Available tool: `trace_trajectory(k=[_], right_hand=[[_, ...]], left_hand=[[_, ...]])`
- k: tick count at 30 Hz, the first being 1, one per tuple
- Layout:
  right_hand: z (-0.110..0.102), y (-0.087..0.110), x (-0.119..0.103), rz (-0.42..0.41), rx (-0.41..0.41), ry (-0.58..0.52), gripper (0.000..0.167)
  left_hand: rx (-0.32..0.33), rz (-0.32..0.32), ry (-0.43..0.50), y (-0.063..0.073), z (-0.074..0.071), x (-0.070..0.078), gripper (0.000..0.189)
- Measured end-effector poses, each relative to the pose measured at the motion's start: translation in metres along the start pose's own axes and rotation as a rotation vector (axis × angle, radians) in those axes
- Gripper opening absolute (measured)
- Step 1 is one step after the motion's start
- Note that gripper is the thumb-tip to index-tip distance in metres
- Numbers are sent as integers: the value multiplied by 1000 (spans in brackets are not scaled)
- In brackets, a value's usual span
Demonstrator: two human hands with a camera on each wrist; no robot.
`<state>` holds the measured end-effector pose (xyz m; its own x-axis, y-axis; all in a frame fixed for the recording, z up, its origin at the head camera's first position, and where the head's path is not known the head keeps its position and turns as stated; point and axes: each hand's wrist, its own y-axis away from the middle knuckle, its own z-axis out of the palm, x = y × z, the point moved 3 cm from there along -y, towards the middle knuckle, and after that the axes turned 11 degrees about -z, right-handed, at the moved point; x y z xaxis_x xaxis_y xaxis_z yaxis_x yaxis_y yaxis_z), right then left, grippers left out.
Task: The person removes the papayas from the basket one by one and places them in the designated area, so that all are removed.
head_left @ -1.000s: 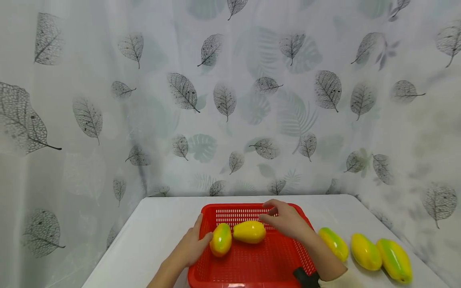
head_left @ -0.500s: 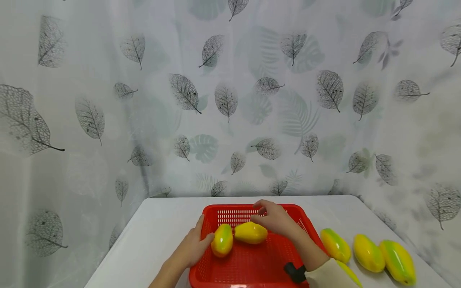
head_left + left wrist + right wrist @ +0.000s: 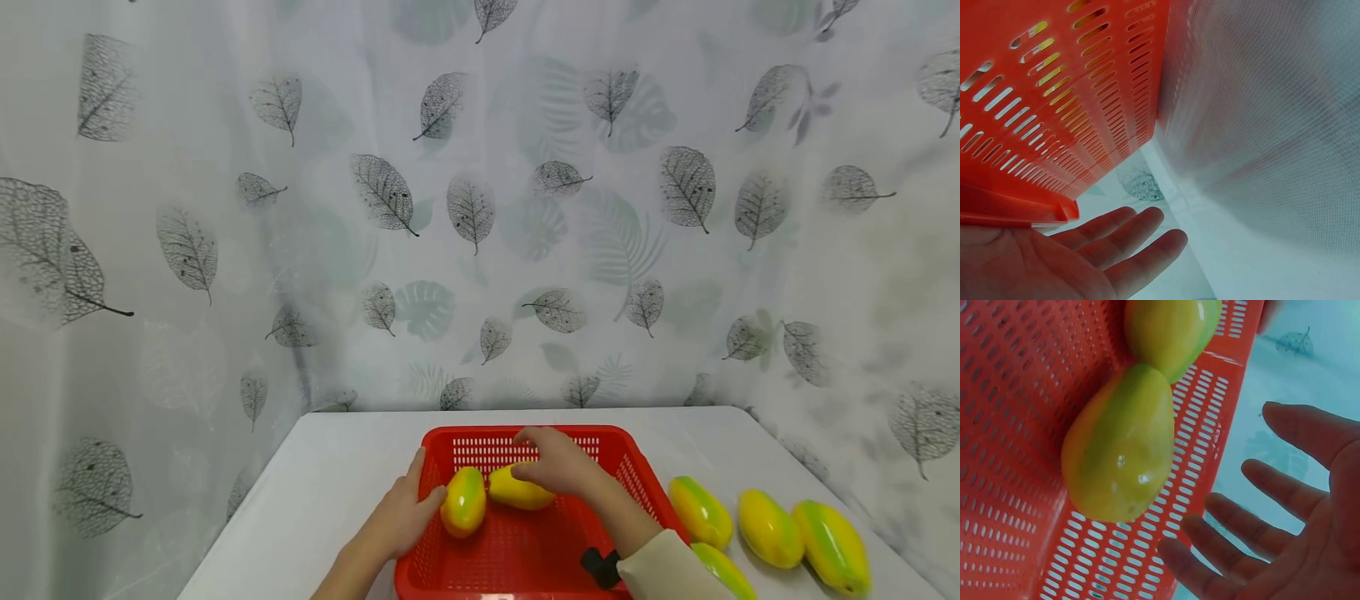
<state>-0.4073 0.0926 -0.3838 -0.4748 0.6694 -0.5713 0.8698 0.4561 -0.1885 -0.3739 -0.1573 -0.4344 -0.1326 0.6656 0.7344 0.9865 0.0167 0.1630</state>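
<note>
A red plastic basket (image 3: 517, 550) holds two yellow-green papayas: an upright-lying one (image 3: 464, 502) at the left and a sideways one (image 3: 517, 492) beside it near the back wall. My right hand (image 3: 558, 463) hovers above the sideways papaya (image 3: 1121, 447), fingers spread and partly covering it from the head view; the right wrist view has the fingers apart from the fruit. At the basket's left rim is my left hand (image 3: 401, 517), thumb over the edge. In the left wrist view its fingers (image 3: 1138, 234) extend straight outside the basket wall (image 3: 1085, 94).
Several more papayas lie on the white table right of the basket, among them one near the basket (image 3: 701, 512), a middle one (image 3: 770, 528) and the outermost (image 3: 831, 547). A leaf-patterned curtain (image 3: 480, 208) hangs behind and along both sides.
My right hand has moved left and down over the sideways papaya, uncovering another papaya beside the basket at the lower right. The left hand stays at the rim.
</note>
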Motion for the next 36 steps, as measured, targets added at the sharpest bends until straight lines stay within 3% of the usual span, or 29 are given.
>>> trace_trajectory(k=[9,25,36], right_hand=[[11,-2,0,-5,-89,22,51],[15,-7,3,-15,-118,43,56],[15,-6,7,-6,-150,97,47]], left_hand=[[-4,-3,3,0,1,-3,86],[-4,18,21,0,-2,0,87],[0,23,23,0,-1,-1,87]])
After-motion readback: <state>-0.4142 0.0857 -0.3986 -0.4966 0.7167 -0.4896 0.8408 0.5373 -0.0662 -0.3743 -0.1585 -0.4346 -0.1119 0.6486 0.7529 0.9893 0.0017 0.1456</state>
